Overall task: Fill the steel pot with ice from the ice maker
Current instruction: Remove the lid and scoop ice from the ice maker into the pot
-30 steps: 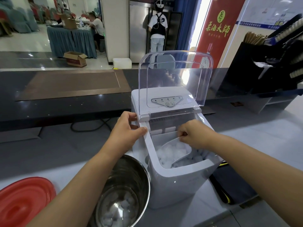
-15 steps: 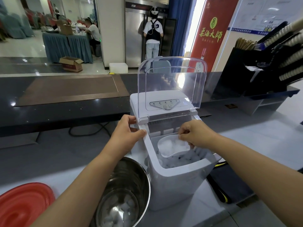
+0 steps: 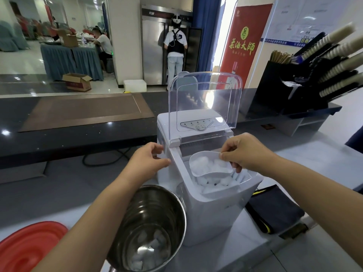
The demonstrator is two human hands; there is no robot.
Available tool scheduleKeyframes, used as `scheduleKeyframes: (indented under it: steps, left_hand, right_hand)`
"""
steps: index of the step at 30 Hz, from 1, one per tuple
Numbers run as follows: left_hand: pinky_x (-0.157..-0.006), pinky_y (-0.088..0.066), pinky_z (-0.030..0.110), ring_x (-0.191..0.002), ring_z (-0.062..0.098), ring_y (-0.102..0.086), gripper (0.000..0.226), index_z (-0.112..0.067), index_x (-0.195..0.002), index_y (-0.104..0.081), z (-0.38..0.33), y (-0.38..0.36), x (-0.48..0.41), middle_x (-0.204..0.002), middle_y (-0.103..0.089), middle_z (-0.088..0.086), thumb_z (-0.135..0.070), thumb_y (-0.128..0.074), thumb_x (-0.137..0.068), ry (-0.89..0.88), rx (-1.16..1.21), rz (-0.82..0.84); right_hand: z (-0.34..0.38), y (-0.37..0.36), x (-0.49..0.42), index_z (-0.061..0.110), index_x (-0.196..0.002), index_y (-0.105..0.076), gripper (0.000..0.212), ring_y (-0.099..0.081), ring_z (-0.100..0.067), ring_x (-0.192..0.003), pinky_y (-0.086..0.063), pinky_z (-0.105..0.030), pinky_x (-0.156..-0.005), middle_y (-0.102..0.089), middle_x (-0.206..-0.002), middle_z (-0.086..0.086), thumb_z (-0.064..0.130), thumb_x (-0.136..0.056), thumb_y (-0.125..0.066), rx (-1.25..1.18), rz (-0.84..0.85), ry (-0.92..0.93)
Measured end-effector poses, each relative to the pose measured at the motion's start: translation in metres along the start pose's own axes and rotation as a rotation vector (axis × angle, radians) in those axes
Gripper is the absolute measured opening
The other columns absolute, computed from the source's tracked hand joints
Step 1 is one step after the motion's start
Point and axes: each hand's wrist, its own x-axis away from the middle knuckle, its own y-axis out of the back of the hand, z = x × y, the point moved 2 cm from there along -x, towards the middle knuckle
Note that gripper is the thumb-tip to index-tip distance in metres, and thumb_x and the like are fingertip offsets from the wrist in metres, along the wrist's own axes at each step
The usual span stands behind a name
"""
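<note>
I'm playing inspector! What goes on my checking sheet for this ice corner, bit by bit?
Surface: pale grey counter; the ice maker and pot stand on it.
Job's things: white ice maker with its clear lid up; scoop full of ice above the ice bin; steel pot at its left with a little ice at the bottom.
Clutter: red round plastic item; dark folded cloth; black rack of cup stacks.
Hands: left hand grips the ice maker's left edge; right hand pinches the scoop.
Cables: black cable behind the ice maker.
Surroundings: red banner; person at a steel fridge.
</note>
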Motion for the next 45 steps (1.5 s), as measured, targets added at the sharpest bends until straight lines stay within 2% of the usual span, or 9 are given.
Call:
scheduleKeyframes:
  steps: [5, 9, 15, 24, 29, 33, 37, 41, 45]
  left_hand:
    - [-0.074, -0.049, 0.022, -0.090, 0.014, -0.062, 0.028, -0.013, -0.107, -0.062, 0.023, 0.021, 0.013, -0.101, -0.067, 0.004, -0.012, -0.072, -0.080, 0.027, -0.055, 0.030]
    - [-0.080, -0.048, 0.025, -0.090, 0.009, -0.062, 0.026, -0.018, -0.107, -0.064, 0.042, 0.038, 0.028, -0.099, -0.068, -0.001, -0.013, -0.070, -0.082, 0.067, -0.108, 0.073]
    - [-0.072, -0.046, 0.017, -0.090, 0.007, -0.062, 0.024, -0.020, -0.104, -0.065, 0.069, 0.059, 0.047, -0.097, -0.068, -0.004, -0.009, -0.068, -0.083, 0.121, -0.129, 0.074]
    - [-0.059, -0.043, 0.015, -0.074, 0.007, -0.061, 0.019, -0.015, -0.098, -0.070, 0.086, 0.076, 0.062, -0.089, -0.070, 0.001, -0.003, -0.064, -0.084, 0.125, -0.113, 0.053]
    - [-0.063, -0.050, 0.016, -0.077, 0.012, -0.065, 0.023, -0.015, -0.100, -0.068, 0.091, 0.077, 0.068, -0.086, -0.069, -0.001, 0.001, -0.060, -0.086, 0.140, -0.085, 0.102]
    - [-0.064, -0.051, 0.016, -0.076, 0.011, -0.064, 0.024, -0.013, -0.102, -0.068, 0.091, 0.076, 0.069, -0.083, -0.067, -0.002, 0.002, -0.059, -0.085, 0.129, -0.078, 0.096]
    - [-0.061, -0.049, 0.011, -0.074, 0.007, -0.062, 0.024, -0.013, -0.104, -0.068, 0.089, 0.076, 0.069, -0.082, -0.066, -0.004, 0.001, -0.058, -0.087, 0.122, -0.101, 0.109]
    - [-0.061, -0.048, 0.012, -0.074, 0.007, -0.062, 0.025, -0.013, -0.105, -0.068, 0.089, 0.077, 0.068, -0.084, -0.067, -0.003, 0.002, -0.059, -0.087, 0.130, -0.099, 0.121]
    - [-0.063, -0.048, 0.014, -0.077, 0.008, -0.063, 0.026, -0.015, -0.106, -0.067, 0.091, 0.077, 0.066, -0.085, -0.067, -0.004, 0.001, -0.058, -0.088, 0.136, -0.105, 0.142]
  right_hand:
    - [0.019, -0.013, 0.019, 0.006, -0.068, -0.066, 0.015, -0.052, -0.015, -0.037, -0.051, -0.031, -0.048, -0.057, -0.045, -0.004, 0.007, -0.083, -0.066, -0.003, 0.021, -0.002]
    - [0.040, -0.033, 0.038, 0.003, -0.072, -0.064, 0.012, -0.052, -0.012, -0.035, -0.044, -0.019, -0.039, -0.059, -0.046, -0.005, 0.005, -0.084, -0.064, -0.032, 0.058, -0.007]
    - [0.060, -0.069, 0.060, 0.003, -0.071, -0.061, 0.014, -0.051, -0.012, -0.033, -0.045, -0.021, -0.038, -0.058, -0.045, -0.008, 0.001, -0.085, -0.061, -0.125, 0.158, -0.035]
    - [0.066, -0.138, 0.061, 0.010, -0.070, -0.051, 0.019, -0.058, -0.017, -0.035, -0.045, -0.023, -0.043, -0.061, -0.047, -0.006, -0.003, -0.080, -0.043, 0.075, 0.306, -0.075]
    - [0.072, -0.171, 0.048, 0.008, -0.073, -0.054, 0.020, -0.070, -0.029, -0.061, -0.055, -0.030, -0.052, -0.069, -0.071, -0.015, -0.005, -0.081, -0.042, 0.297, 0.308, 0.005]
    - [0.074, -0.199, 0.039, 0.013, -0.075, -0.057, 0.018, -0.065, -0.032, -0.091, -0.047, -0.030, -0.068, -0.066, -0.093, -0.014, -0.001, -0.083, -0.048, 0.493, 0.303, 0.072]
    - [0.072, -0.224, 0.031, 0.003, -0.099, -0.066, 0.022, -0.063, -0.032, -0.095, -0.044, -0.029, -0.070, -0.067, -0.102, -0.016, -0.002, -0.082, -0.052, 0.587, 0.327, 0.107]
    - [0.071, -0.234, 0.027, 0.005, -0.101, -0.068, 0.022, -0.063, -0.031, -0.096, -0.049, -0.031, -0.076, -0.068, -0.103, -0.015, 0.002, -0.084, -0.053, 0.636, 0.313, 0.187]
    - [0.066, -0.233, 0.025, 0.008, -0.096, -0.068, 0.021, -0.064, -0.032, -0.091, -0.044, -0.032, -0.066, -0.068, -0.098, -0.014, 0.001, -0.084, -0.052, 0.700, 0.290, 0.283]
